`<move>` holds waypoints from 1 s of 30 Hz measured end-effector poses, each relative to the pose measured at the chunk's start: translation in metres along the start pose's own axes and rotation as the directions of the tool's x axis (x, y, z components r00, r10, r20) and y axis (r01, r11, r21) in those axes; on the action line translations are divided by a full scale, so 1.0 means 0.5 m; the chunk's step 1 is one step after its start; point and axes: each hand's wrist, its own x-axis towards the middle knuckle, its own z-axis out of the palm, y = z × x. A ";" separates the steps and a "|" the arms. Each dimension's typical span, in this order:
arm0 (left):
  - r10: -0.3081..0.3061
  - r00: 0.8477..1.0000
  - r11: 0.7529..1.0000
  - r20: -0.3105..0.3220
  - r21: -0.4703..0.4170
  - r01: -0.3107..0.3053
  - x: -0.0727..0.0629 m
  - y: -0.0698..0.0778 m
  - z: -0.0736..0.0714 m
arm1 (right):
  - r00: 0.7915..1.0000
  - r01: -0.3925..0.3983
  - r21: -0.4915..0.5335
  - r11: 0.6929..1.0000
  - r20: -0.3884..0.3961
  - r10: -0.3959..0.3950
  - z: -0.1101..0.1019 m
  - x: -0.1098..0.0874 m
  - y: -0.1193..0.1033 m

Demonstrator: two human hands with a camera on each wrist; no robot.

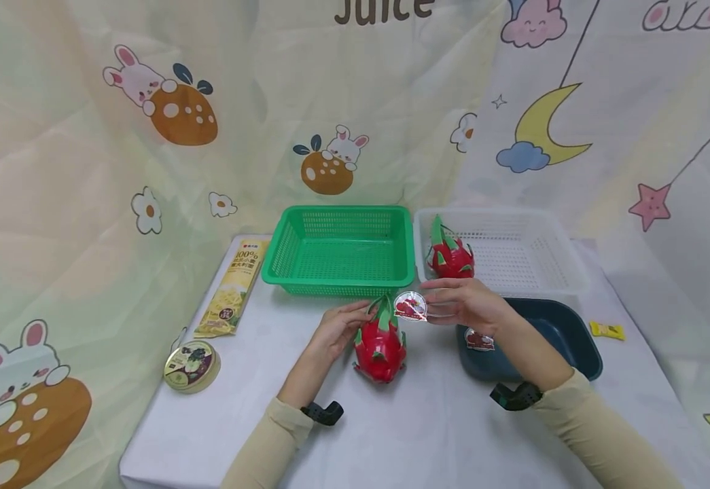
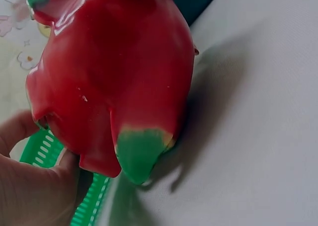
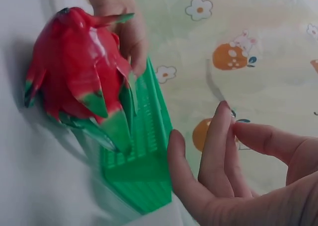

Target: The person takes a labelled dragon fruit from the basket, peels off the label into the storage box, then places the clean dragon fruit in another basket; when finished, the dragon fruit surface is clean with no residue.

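A glossy red dragon fruit [image 1: 380,350] with green-tipped scales sits at the middle of the table, leaves toward the back. My left hand [image 1: 338,331] holds it from the left side, near the leafy end; thumb and a finger show beside the fruit [image 2: 114,82] in the left wrist view. Just right of the leaves, my right hand [image 1: 465,303] pinches a small round-topped sticker [image 1: 411,306] with a red fruit picture by its edge. In the right wrist view that sticker [image 3: 214,82] appears nearly edge-on, between thumb and fingertips.
Behind the hands stand a green basket [image 1: 338,285] and a white basket [image 1: 526,261] with another dragon fruit [image 1: 452,260]. A dark blue tray [image 1: 581,339] holds another sticker [image 1: 479,339]. Around lie a yellow noodle packet [image 1: 232,288], a round tin [image 1: 191,367] and a small yellow wrapper [image 1: 607,331].
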 end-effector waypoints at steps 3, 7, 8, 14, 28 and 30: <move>0.002 1.000 1.000 0.020 -0.019 -0.002 -0.003 0.000 -0.002 | 1.000 0.009 -0.060 0.998 -0.021 -0.010 -0.010 -0.011 -0.011; 0.016 0.999 1.000 0.046 -0.011 -0.015 -0.013 -0.002 -0.008 | 0.999 0.001 -0.077 0.997 -0.050 -0.005 -0.026 -0.022 -0.021; 0.018 0.999 1.000 0.050 -0.012 -0.017 -0.015 -0.002 -0.009 | 0.999 0.001 -0.086 0.996 -0.054 -0.006 -0.030 -0.024 -0.023; 0.010 0.999 1.000 0.053 -0.028 -0.009 -0.017 -0.002 -0.004 | 0.997 -0.016 -0.150 0.989 -0.072 0.005 -0.050 -0.036 -0.031; -0.027 0.999 0.995 0.022 -0.092 0.029 0.001 0.005 0.006 | 0.995 -0.056 -0.163 0.985 -0.096 0.041 -0.093 -0.071 -0.039; -0.035 0.999 0.994 0.017 -0.101 0.036 0.002 0.006 0.007 | 0.994 -0.059 -0.159 0.986 -0.102 0.043 -0.103 -0.076 -0.040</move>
